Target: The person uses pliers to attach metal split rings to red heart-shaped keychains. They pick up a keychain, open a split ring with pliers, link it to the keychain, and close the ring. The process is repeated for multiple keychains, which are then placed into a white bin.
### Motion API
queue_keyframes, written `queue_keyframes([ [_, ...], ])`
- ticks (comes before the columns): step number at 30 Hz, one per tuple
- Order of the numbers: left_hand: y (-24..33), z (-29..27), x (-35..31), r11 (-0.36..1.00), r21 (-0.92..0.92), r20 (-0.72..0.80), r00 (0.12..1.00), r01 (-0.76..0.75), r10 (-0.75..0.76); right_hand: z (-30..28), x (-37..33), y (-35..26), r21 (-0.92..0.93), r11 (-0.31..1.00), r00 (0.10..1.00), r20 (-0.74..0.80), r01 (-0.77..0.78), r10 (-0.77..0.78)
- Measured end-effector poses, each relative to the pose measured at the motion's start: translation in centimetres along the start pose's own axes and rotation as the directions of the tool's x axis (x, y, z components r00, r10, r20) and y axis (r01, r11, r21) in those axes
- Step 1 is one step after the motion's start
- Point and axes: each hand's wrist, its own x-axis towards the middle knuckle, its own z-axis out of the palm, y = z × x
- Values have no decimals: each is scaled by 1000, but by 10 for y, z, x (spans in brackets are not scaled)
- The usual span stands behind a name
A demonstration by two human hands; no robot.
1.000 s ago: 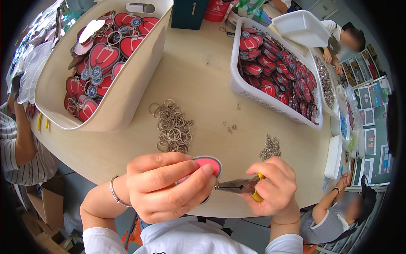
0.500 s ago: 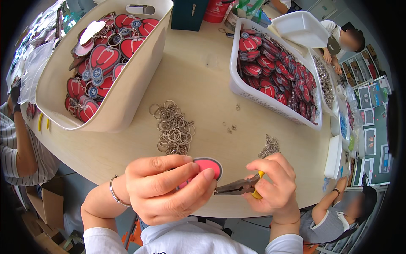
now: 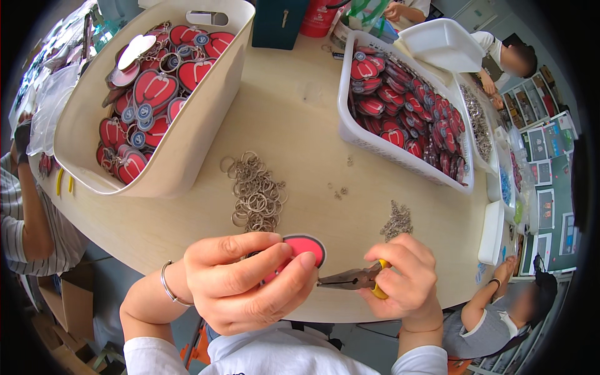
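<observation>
Between the fingers and thumb of my left hand (image 3: 253, 278) is a red keychain charm (image 3: 305, 250) with a dark edge, partly covered by the fingers. My right hand (image 3: 400, 278) grips pliers with yellow handles (image 3: 350, 278). Their dark jaws point left and reach the charm's lower edge by my left fingertips; what they pinch there is too small to make out. Beyond my left hand lies a pile of metal split rings (image 3: 257, 194). A heap of small metal links (image 3: 397, 220) lies just beyond my right hand.
A deep cream bin (image 3: 209, 119) of red keychains stands at the left. At the right is a white basket (image 3: 400, 159) full of red charms, with a tub of metal parts (image 3: 478, 122) beside it. A few loose links (image 3: 339, 192) lie mid-table. Other people sit around the table.
The charm and both hands stay nearly in place. My right hand and the pliers have shifted very slightly, and the view has moved a little.
</observation>
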Motion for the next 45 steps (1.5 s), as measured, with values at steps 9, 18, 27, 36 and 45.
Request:
queue_keyframes([
  [9,-3,-39,38,934,265,193,936,240,-296,-18,18,29,73,981,970,-153,-181,191],
  [18,-137,-84,91,554,748,124,743,365,-657,-28,46,168,-193,755,774,-35,-627,633],
  [27,-153,-77,71,664,662,330,660,348,-675,-15,47,184,-20,766,762,-118,-642,636],
  [36,-38,7,50,814,-54,392,762,578,-515,-22,34,163,105,848,702,-512,-519,494],
  [45,-8,49,19,-413,-478,816,217,775,-537,25,32,44,649,684,819,-159,-333,551],
])
